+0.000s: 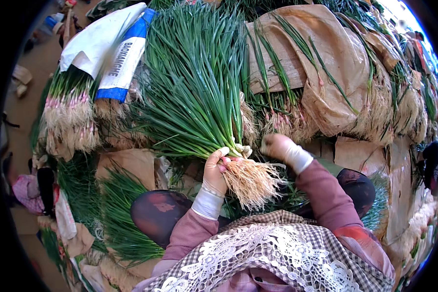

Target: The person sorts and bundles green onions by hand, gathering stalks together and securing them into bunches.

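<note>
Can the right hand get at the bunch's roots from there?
Likely yes: the right hand is close to the roots, nothing visible lies between, and the left hand holds the bunch.

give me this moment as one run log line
left hand: holding green-leaved bunch just above its roots | right hand: beside that bunch | nearby: brown sacking, blue-and-white sack

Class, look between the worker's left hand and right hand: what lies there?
In the head view, pale bulbs and roots of the green bunch lie between them.
</note>
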Motion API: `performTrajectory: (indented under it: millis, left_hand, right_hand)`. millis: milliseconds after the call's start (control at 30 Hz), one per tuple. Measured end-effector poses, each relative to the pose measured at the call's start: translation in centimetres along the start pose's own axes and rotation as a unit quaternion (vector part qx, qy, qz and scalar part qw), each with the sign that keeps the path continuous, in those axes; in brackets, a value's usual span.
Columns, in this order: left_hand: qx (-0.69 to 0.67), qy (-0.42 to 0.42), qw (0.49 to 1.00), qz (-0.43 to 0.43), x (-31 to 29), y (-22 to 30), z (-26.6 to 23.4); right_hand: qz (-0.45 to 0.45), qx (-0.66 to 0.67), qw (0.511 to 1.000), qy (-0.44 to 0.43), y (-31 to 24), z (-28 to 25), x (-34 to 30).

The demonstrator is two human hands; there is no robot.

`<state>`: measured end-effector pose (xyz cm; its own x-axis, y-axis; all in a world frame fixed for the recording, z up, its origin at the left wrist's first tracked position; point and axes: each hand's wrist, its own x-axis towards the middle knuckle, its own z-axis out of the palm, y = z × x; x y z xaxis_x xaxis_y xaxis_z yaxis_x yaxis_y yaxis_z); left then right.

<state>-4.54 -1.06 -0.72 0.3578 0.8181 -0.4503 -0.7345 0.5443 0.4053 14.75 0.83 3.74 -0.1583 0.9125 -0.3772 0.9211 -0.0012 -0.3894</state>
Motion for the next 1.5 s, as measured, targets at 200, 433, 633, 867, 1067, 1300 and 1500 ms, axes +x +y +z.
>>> performTrajectory:
  millis: [200, 433, 633, 867, 1067, 1300, 1500]
  left_hand:
    - [-0.015, -0.064, 0.997, -0.028, -1.3, 0.5, 1.1]
    - [-0.099, -0.138, 0.985, 0.009, -2.0, 1.2, 2.1]
    - [0.013, -0.076, 0.997, -0.015, -1.6, 1.0, 1.9]
    - [-0.061, -0.163, 0.985, 0.023, -1.3, 1.3, 1.8]
    - [0.009, -0.065, 0.998, 0.006, -0.5, 0.4, 1.3]
    - [-0.020, -0.022, 1.000, 0.001, -1.8, 0.2, 2.0]
    - [0.020, -0.059, 0.998, -0.007, -1.3, 0.5, 1.2]
  right_hand:
    - [-0.093, 0.875, 0.467, -0.086, -1.4, 5.6, 3.5]
    - [-0.005, -0.140, 0.943, -0.302, 1.5, 4.7, 3.7]
    - [0.166, 0.009, 0.954, 0.251, 4.7, -2.1, 6.7]
    - [-0.007, 0.434, 0.901, 0.009, 5.3, -3.7, 3.3]
    - [-0.071, 0.029, 0.995, 0.071, -1.4, -1.0, -2.5]
    - [-0.044, 0.399, 0.902, -0.157, 1.4, -0.5, 0.0]
    - [-0.066, 0.733, 0.674, 0.063, -1.3, 4.4, 3.1]
